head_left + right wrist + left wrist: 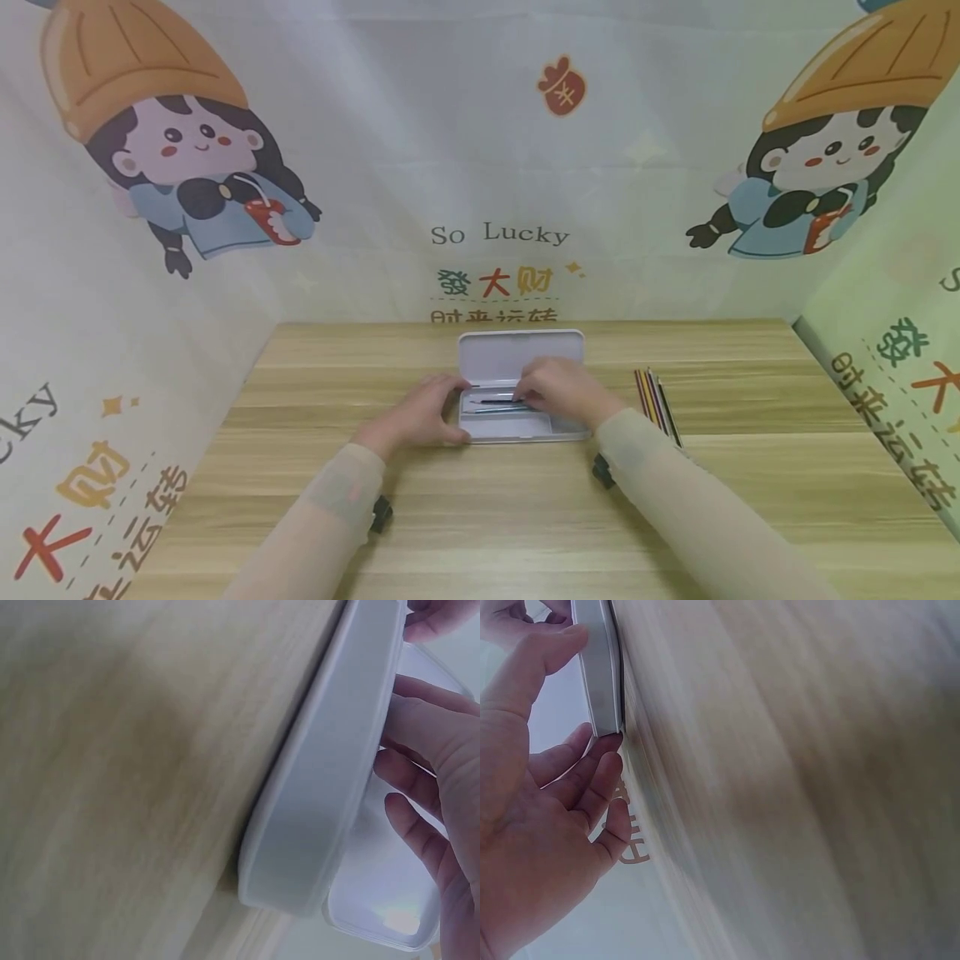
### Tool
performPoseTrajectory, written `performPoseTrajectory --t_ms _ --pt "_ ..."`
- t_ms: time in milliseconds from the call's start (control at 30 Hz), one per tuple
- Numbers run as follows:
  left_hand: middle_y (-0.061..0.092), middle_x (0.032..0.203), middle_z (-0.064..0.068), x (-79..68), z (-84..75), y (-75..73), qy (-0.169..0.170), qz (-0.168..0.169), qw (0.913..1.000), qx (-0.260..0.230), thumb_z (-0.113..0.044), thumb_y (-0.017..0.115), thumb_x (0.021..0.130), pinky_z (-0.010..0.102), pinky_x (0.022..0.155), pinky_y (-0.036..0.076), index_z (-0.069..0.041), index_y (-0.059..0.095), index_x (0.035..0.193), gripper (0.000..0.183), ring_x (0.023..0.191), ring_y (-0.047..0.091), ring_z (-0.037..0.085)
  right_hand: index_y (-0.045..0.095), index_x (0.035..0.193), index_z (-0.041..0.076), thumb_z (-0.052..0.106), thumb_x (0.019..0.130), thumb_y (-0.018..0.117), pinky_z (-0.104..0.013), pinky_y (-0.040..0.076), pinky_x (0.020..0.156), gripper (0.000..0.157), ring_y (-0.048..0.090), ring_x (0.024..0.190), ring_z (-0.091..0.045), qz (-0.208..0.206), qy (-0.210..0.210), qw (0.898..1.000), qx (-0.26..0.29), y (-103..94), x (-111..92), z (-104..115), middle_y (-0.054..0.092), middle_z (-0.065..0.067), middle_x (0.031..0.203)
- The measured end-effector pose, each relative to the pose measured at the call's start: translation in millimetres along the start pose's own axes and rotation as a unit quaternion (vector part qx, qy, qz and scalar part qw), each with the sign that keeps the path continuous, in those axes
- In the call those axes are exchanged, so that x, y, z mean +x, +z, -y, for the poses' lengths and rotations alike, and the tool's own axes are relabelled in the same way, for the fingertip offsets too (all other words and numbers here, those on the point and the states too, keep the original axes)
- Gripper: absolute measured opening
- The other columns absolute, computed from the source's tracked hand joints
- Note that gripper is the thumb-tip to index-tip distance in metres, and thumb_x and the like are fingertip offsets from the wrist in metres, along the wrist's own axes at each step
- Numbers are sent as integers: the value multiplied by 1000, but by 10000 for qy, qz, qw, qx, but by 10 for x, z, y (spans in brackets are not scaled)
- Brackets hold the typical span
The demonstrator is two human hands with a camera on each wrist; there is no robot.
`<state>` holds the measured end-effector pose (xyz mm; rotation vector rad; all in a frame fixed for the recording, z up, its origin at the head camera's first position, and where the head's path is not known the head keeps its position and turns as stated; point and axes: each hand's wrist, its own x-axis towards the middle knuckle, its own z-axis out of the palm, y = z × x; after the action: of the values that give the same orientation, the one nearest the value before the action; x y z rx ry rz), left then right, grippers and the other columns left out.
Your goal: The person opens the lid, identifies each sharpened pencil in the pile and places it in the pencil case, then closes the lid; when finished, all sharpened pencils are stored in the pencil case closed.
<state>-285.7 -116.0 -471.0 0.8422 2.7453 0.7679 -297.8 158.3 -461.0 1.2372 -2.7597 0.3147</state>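
A white pencil case lies with its lid raised at the back. My left hand holds its left end, thumb at the front corner and fingers round the far one; the left wrist view shows this hand at the case's edge. Over the tray, my right hand pinches a dark pencil that points left. A light-blue pencil lies just in front of it inside the case. In the right wrist view, the right hand's fingertips dip behind the case wall, which hides the pencil.
Several coloured pencils lie side by side on the wooden table, right of the case and close to my right forearm. A printed cloth with cartoon figures stands behind the table and along both sides.
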Motion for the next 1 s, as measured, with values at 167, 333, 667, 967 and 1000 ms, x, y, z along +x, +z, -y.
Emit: performPoseTrajectory --t_ms 167,333,667,967,1000 --pt "61 139 17 3 -4 -4 -8 14 10000 20 -26 91 74 49 118 42 -1 55 141 80 130 53 33 82 101 19 9 89 78 -31 60 88 16 72 92 -14 51 148 9999 44 39 13 -6 78 3 98" --pt "61 140 17 7 -1 -8 -2 3 10000 10 -26 91 74 49 118 42 -1 54 141 80 131 53 34 82 102 18 10 90 77 -32 60 89 15 72 93 -15 -42 214 9996 154 51 9 -9 78 2 98" --pt "60 141 18 -13 -1 26 -9 19 10000 25 -25 91 74 50 118 41 -1 54 141 80 132 53 35 80 108 13 12 91 75 -36 60 91 17 71 97 -17 -267 791 9946 616 -16 -264 34 78 0 103" --pt "59 141 20 -17 -12 5 36 -16 10000 -37 -24 91 74 51 119 41 0 54 140 80 132 52 36 80 108 12 12 90 73 -36 60 79 19 69 90 -16 -705 1700 9810 607 -177 -579 49 76 0 98" --pt "59 141 20 -18 -3 4 43 -25 10000 -21 -24 91 74 51 119 41 0 54 140 80 132 52 36 80 108 13 14 90 73 -33 59 74 19 68 86 -14 -702 1779 9800 556 -181 -611 48 76 2 97"
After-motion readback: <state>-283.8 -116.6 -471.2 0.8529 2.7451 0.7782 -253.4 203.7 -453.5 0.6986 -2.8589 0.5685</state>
